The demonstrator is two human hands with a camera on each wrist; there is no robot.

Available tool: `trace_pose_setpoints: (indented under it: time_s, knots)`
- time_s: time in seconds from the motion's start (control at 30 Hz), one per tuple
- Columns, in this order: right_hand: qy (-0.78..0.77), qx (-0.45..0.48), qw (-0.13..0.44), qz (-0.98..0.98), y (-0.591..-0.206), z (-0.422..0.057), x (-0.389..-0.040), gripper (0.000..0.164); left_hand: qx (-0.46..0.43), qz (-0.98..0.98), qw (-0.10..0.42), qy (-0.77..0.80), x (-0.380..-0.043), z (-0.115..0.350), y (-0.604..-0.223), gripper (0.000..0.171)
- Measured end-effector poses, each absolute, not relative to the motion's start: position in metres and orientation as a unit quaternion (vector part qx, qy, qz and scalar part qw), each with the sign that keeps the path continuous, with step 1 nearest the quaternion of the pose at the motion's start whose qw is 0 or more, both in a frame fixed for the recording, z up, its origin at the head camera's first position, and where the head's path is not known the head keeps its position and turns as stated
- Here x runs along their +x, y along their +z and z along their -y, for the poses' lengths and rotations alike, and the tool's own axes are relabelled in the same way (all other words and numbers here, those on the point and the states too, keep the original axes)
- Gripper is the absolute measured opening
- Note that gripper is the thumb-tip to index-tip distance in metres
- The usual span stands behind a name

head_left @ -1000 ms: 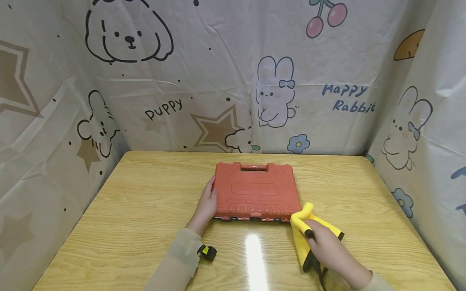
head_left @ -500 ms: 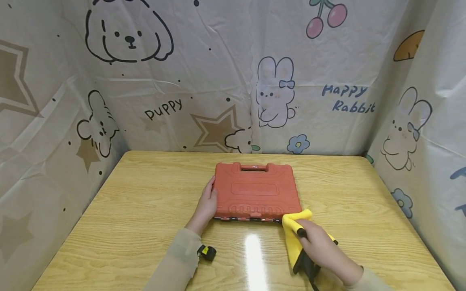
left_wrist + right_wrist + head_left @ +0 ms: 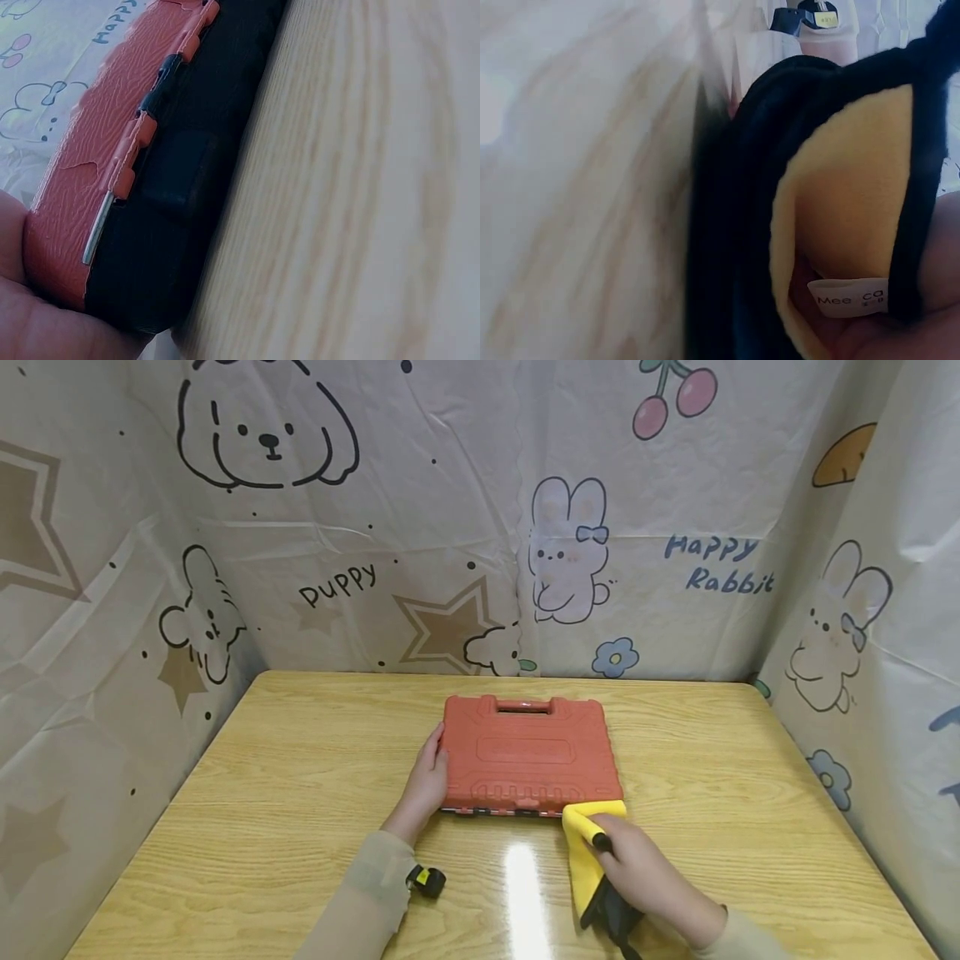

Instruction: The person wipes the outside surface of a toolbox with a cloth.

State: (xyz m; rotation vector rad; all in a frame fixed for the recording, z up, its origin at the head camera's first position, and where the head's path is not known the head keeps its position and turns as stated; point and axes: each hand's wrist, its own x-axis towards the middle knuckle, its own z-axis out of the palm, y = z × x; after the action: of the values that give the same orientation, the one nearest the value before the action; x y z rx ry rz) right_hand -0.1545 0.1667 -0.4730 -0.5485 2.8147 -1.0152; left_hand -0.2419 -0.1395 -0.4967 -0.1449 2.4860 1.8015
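Note:
A red tool case (image 3: 525, 752) with a black base lies closed on the table, its handle toward the back. My left hand (image 3: 426, 785) rests against its left side, fingers lying straight along the edge. In the left wrist view that hand (image 3: 37, 322) touches the corner of the case (image 3: 97, 172) near the hinge side. My right hand (image 3: 633, 864) grips a folded yellow cloth (image 3: 579, 852) with black edging at the case's front right edge. The right wrist view shows the folds of the cloth (image 3: 855, 180) and its white label (image 3: 847, 298); some fingers are hidden.
The wood-grain table (image 3: 322, 752) stretches around the case. A printed fabric curtain (image 3: 450, 527) closes off the back and both sides. A black wrist camera (image 3: 427, 881) sits on the left sleeve.
My right hand has moved left along the front edge of the case with the yellow cloth. The left hand and the case stay put.

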Motion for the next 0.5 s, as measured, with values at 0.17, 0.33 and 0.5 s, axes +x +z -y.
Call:
trace_pose_setpoints:
  time_s: [0.17, 0.33, 0.5]
  knots:
    - [-0.353, -0.189, 0.078, -0.913, -0.473, -0.155, -0.156, 0.010, -0.046, -0.809, 0.034, 0.586, -0.241, 0.139, -0.496, 0.054]
    - [-0.349, -0.191, 0.083, -0.914, -0.475, -0.140, -0.160, 0.013, -0.053, -0.806, 0.039, 0.588, -0.241, 0.139, -0.495, 0.055]
    - [-0.346, -0.229, 0.076, -0.907, -0.478, -0.126, -0.165, 0.010, -0.055, -0.806, 0.041, 0.588, -0.240, 0.139, -0.494, 0.055]
